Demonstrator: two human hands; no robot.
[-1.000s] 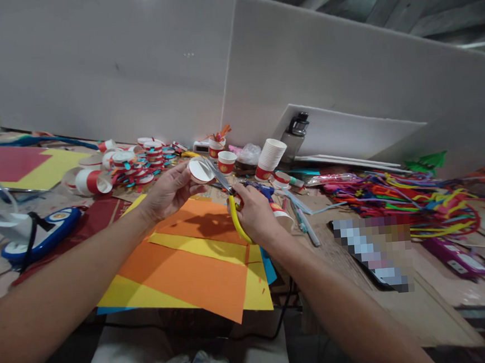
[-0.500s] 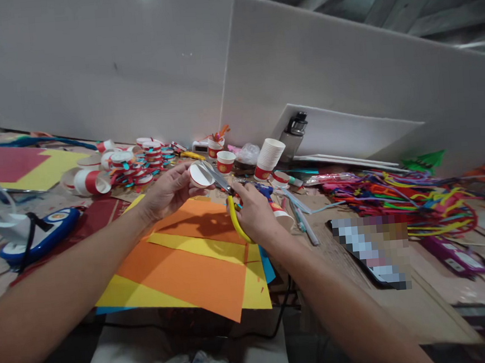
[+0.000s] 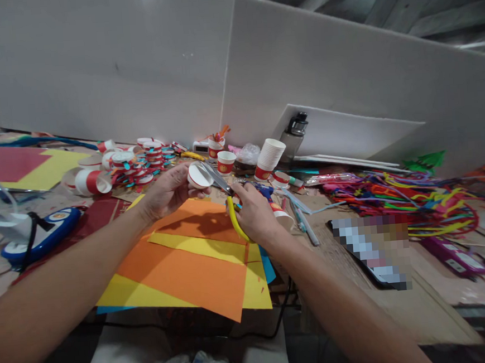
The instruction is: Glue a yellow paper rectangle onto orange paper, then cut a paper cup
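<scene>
My left hand (image 3: pixel 170 190) is closed around a short, cut-down paper cup (image 3: pixel 198 176), white inside with a red edge, its round white face tilted toward me. In my right hand (image 3: pixel 251 211) is a pair of scissors (image 3: pixel 233 218) with yellow handles. The blades point up and left and lie against the right edge of the cup; I cannot tell how far apart they are. Below both hands are sheets of orange paper (image 3: pixel 186 275) and yellow paper (image 3: pixel 117 292). A red-and-white paper cup (image 3: pixel 226 163) stands just beyond the blades.
Cut cup pieces (image 3: pixel 152 155) are heaped at the back left. A stack of cups (image 3: pixel 269 160) and a dark bottle (image 3: pixel 294 135) stand near the wall. Coloured pipe cleaners (image 3: pixel 395 197) spread at the right, behind a phone (image 3: pixel 370 255). A blue-and-white device (image 3: pixel 41 236) lies left.
The paper cup has turned slightly in my left hand, showing more of its inner side. Both hands and the scissors stay almost in place.
</scene>
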